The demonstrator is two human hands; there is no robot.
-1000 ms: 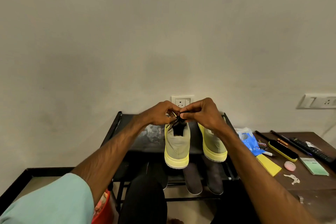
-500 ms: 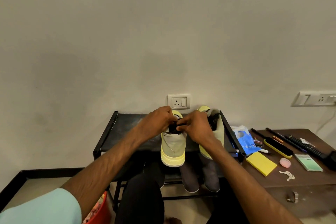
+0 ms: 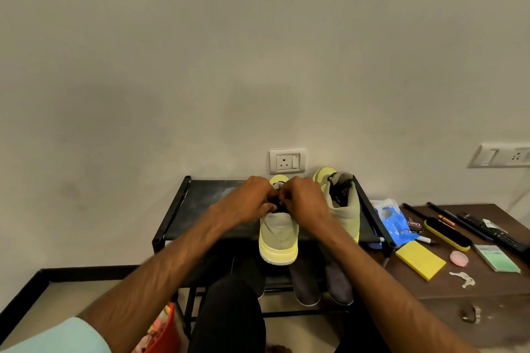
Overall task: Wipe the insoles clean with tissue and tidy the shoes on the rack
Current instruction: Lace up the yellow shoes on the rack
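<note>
Left hand (image 3: 249,200) and right hand (image 3: 308,201) meet knuckle to knuckle, both pinching the dark laces (image 3: 277,206) of the shoe (image 3: 278,238) directly beneath them on the rack (image 3: 200,203) — its length runs from under them back toward the person. Its mate (image 3: 345,205) stands just beside the right hand.

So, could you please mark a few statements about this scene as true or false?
1. The left hand and right hand both pinch the green shoe on the top shelf of the rack. True.
2. The second green shoe lies on the floor. False: it stands on the top shelf too.
3. Dark shoes sit on the lower shelf. True.
4. The yellow pad lies on the rack. False: it lies on the brown table.
</note>
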